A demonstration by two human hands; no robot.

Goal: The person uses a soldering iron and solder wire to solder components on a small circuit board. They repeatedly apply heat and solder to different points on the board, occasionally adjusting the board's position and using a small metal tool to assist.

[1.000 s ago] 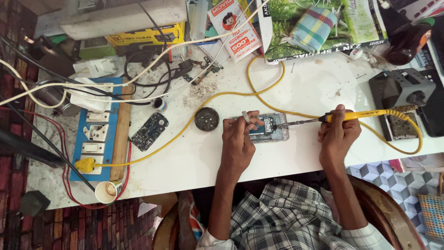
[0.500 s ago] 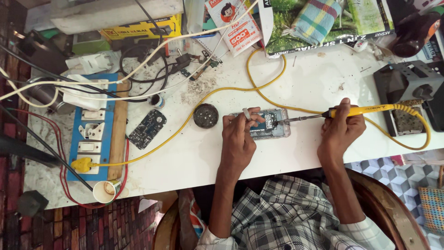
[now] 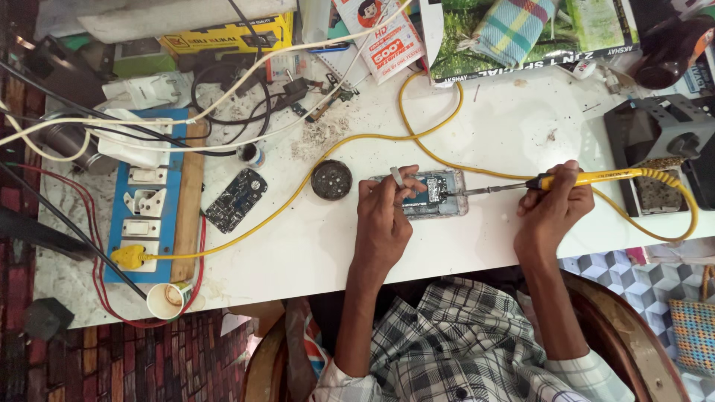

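An opened phone (image 3: 439,195) with its circuit board showing lies on the white table (image 3: 491,126). My left hand (image 3: 383,216) rests on its left end and pinches a thin strip of solder wire (image 3: 397,176) over the board. A yellow-handled soldering iron (image 3: 588,179) is gripped in my right hand (image 3: 551,208), and its metal tip touches the board near the phone's middle. The iron's yellow cord (image 3: 417,112) loops across the table to a plug (image 3: 128,257) in the blue switchboard (image 3: 145,201).
A round dark tin (image 3: 331,179) sits left of the phone, and a loose circuit board (image 3: 236,199) farther left. A paper cup (image 3: 167,300) stands at the front edge. A black iron stand (image 3: 655,149) is at the right. Cables, boxes and papers crowd the back.
The hands stay on the phone and the iron's tip stays on the board. The camera view has drifted slightly, so everything sits a little lower and to the right in the frame.
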